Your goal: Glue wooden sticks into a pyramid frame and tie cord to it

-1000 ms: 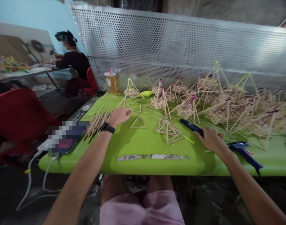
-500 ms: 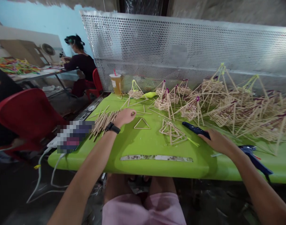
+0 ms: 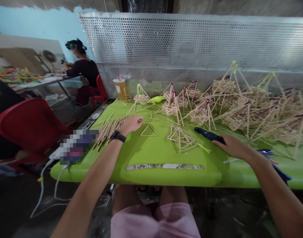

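Observation:
My left hand (image 3: 132, 124), with a black watch on the wrist, is closed at the right end of a pile of thin wooden sticks (image 3: 108, 132). Whatever its curled fingers may hold is hidden. Just right of it, three sticks lie as a flat triangle (image 3: 149, 134). My right hand (image 3: 228, 142) is wrapped around the near end of a long dark blue tool (image 3: 207, 134), whose kind I cannot make out. Left of that tool sits a small stick frame (image 3: 181, 138) with a yellow-green tie at its corner.
Several stick pyramids (image 3: 240, 112) with purple or yellow ties crowd the back right. A drink cup (image 3: 120, 90) stands at the back left. A flat worn strip (image 3: 165, 166) lies near the green table's (image 3: 151, 178) front edge. A blue object (image 3: 275, 165) is beside my right forearm. Another person (image 3: 83, 71) sits far left.
The view has shifted slightly. My right hand and the dark blue tool have moved a little to the right; my left hand stays closed near the sticks.

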A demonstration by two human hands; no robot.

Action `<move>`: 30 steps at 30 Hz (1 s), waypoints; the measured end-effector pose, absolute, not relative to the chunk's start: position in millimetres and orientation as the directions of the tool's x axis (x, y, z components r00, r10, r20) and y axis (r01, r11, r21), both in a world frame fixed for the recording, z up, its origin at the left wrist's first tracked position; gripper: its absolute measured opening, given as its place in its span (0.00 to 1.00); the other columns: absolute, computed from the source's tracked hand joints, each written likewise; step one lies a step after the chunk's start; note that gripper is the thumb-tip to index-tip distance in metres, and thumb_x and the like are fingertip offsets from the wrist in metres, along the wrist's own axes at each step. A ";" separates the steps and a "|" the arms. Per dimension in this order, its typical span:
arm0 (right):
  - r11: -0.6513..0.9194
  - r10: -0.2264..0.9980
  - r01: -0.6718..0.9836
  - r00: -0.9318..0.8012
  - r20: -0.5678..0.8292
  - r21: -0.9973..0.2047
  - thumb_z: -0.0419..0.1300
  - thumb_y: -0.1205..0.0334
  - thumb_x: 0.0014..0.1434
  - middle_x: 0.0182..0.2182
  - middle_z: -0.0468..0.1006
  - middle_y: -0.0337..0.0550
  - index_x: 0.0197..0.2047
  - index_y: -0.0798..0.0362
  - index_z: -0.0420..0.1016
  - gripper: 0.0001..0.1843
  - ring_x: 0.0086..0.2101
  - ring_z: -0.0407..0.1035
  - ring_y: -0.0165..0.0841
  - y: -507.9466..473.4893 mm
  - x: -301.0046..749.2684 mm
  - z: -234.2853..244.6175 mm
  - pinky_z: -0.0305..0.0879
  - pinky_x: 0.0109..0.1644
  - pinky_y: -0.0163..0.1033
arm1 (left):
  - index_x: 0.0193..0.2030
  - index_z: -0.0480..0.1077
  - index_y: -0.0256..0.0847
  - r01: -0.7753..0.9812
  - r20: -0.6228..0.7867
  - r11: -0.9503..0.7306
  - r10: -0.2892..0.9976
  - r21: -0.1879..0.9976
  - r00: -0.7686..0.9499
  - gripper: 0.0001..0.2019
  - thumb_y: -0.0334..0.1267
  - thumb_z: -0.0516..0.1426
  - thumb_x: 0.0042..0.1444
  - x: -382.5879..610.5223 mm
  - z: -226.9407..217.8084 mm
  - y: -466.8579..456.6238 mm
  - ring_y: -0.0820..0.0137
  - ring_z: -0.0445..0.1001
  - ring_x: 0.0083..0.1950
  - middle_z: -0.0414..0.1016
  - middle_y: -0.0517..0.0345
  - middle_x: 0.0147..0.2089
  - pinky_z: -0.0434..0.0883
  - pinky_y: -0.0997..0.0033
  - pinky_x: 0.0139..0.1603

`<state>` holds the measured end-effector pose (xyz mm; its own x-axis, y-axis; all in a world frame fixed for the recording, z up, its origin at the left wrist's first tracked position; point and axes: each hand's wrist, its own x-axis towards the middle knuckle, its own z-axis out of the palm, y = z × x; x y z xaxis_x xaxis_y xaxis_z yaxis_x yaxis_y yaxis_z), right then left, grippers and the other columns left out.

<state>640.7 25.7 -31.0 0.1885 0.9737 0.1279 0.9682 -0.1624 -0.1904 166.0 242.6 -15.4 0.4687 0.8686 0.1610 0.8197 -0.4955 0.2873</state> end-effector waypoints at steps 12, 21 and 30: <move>-0.317 0.933 0.936 0.336 -0.125 0.150 0.62 0.53 0.67 0.50 0.84 0.64 0.48 0.57 0.82 0.16 0.46 0.80 0.52 60.4 570.3 25.1 0.69 0.37 0.47 | 0.47 0.83 0.40 0.776 0.199 -0.558 0.830 0.296 0.521 0.15 0.40 0.54 0.71 178.8 -6.9 223.7 0.65 0.76 0.37 0.85 0.51 0.42 0.65 0.68 0.38; 0.278 0.956 0.960 -0.280 0.088 0.033 0.54 0.57 0.75 0.35 0.87 0.43 0.45 0.48 0.82 0.15 0.32 0.77 0.35 90.8 450.7 47.0 0.63 0.35 0.39 | 0.58 0.79 0.38 0.714 0.327 -0.669 0.735 0.207 0.595 0.16 0.34 0.53 0.71 208.5 -20.0 214.8 0.55 0.79 0.55 0.82 0.44 0.55 0.74 0.56 0.57; 0.316 0.948 0.936 -0.306 0.085 -0.155 0.56 0.54 0.75 0.33 0.87 0.40 0.42 0.48 0.85 0.16 0.32 0.77 0.35 100.5 455.8 7.7 0.60 0.34 0.37 | 0.53 0.80 0.38 0.766 0.421 -0.609 0.761 0.204 0.493 0.15 0.22 0.56 0.67 268.5 13.4 301.6 0.58 0.80 0.57 0.81 0.44 0.54 0.75 0.56 0.63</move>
